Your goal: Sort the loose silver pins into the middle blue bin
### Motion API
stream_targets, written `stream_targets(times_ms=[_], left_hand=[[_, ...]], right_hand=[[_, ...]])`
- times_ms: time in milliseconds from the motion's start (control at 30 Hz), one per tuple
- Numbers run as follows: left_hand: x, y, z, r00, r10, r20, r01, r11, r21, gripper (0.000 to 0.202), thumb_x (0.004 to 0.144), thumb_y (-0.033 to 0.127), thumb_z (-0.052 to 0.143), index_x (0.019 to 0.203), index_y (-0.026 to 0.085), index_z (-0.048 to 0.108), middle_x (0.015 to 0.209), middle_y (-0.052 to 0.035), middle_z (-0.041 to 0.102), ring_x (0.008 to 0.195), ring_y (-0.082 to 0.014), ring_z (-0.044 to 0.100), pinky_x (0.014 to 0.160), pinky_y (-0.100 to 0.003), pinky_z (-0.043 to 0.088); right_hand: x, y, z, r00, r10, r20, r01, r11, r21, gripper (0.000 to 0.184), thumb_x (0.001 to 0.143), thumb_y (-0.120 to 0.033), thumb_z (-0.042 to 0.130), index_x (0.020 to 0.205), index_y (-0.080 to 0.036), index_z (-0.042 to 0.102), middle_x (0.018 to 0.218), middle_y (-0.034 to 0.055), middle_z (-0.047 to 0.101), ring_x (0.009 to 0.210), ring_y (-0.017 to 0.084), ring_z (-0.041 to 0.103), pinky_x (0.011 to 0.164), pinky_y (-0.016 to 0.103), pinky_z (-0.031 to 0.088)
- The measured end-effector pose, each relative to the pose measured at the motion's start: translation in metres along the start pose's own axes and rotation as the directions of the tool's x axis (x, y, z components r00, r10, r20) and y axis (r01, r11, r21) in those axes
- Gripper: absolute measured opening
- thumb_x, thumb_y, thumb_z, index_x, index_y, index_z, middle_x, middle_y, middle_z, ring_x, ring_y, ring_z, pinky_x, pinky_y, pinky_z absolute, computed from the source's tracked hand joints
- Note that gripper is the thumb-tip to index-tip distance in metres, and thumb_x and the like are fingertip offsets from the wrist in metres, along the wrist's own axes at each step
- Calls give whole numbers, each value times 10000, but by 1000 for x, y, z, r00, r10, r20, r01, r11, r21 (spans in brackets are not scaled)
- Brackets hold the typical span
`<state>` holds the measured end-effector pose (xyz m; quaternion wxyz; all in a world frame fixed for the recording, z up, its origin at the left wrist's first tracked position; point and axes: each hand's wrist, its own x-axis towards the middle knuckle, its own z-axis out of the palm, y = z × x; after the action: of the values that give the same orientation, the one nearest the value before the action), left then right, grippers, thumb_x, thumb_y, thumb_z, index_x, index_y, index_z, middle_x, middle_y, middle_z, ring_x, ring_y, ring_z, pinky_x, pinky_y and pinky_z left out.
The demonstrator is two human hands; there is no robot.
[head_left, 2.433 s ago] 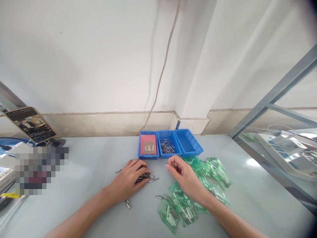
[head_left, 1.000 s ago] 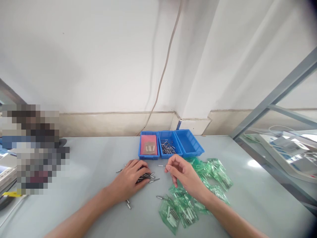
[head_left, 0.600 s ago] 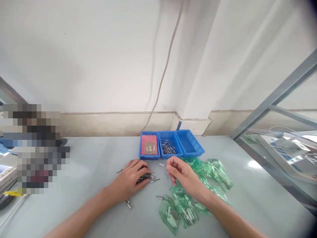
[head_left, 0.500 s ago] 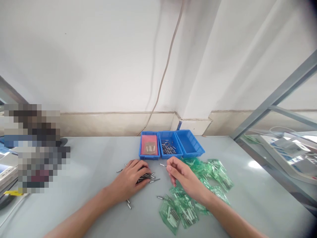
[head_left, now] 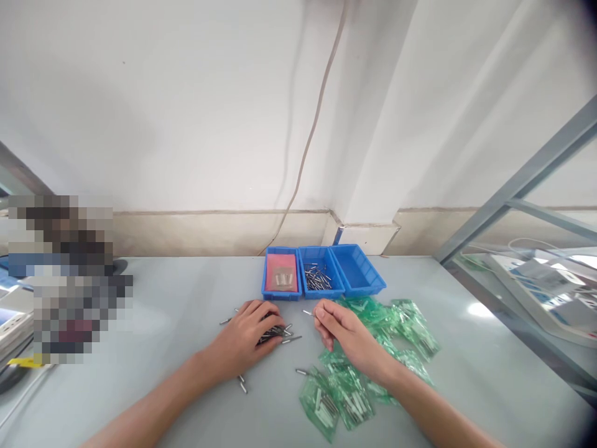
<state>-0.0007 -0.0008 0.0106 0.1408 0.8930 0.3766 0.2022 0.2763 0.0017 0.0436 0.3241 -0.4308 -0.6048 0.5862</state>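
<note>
My left hand (head_left: 245, 339) lies palm down on the grey table, its fingers curled over a pile of small metal pins (head_left: 275, 334). My right hand (head_left: 347, 336) hovers just to the right, pinching one metal pin (head_left: 307, 312) between thumb and forefinger, the pin pointing left. Beneath and to the right of that hand lie several green plastic bags (head_left: 368, 367) with pins inside.
Three blue bins stand side by side at the back: the left one (head_left: 280, 280) holds a pink sheet, the middle one (head_left: 320, 279) loose pins, the right one (head_left: 357, 274) shows nothing inside. Stray pins (head_left: 242, 386) lie near my left wrist. A metal frame (head_left: 513, 186) rises at the right.
My right hand has lowered slightly toward the table with the single pin pinched in its fingers. My left hand has stayed on the pin pile.
</note>
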Motion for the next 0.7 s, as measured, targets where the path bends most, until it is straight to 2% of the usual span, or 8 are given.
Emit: stream_targets(times_ms=[233, 400, 600, 700], left_hand=[[0, 0, 0, 1000, 1, -1, -1, 1000, 2, 173, 1081, 258, 633, 1250, 248, 670, 1279, -67, 647, 1138, -259, 598, 1024, -435, 500], [0, -1, 1, 1000, 0, 1, 0, 1000, -1, 170, 1081, 256, 632, 1247, 246, 671, 1272, -66, 650, 1142, -260, 597, 1021, -436, 505], [0, 0, 1, 1000, 1, -6, -1, 1000, -1, 165, 1080, 255, 631, 1239, 246, 676, 1269, -67, 650, 1139, -259, 602, 1020, -434, 511], [0, 0, 1, 1000, 1, 0, -1, 1000, 2, 176, 1082, 259, 632, 1253, 247, 670, 1276, -68, 647, 1147, -261, 600, 1027, -436, 508]], right_hand=[[2, -1, -3, 1000, -24, -15, 25, 998, 54, 414, 1056, -612, 609, 943, -215, 571, 838, -23, 587, 631, 121, 499, 638, 285, 411], [2, 0, -2, 999, -10, -38, 15, 993, 117, 398, 964, -574, 761, 915, -222, 582, 741, -51, 546, 621, 128, 512, 618, 279, 408], [2, -2, -2, 998, 8, -67, 4, 984, 177, 435, 861, -529, 868, 824, -217, 566, 934, -7, 642, 635, 111, 502, 601, 276, 435], [3, -2, -2, 998, 7, -63, 4, 985, 175, 425, 846, -507, 884, 829, -221, 570, 940, -5, 649, 652, 115, 499, 589, 266, 426]])
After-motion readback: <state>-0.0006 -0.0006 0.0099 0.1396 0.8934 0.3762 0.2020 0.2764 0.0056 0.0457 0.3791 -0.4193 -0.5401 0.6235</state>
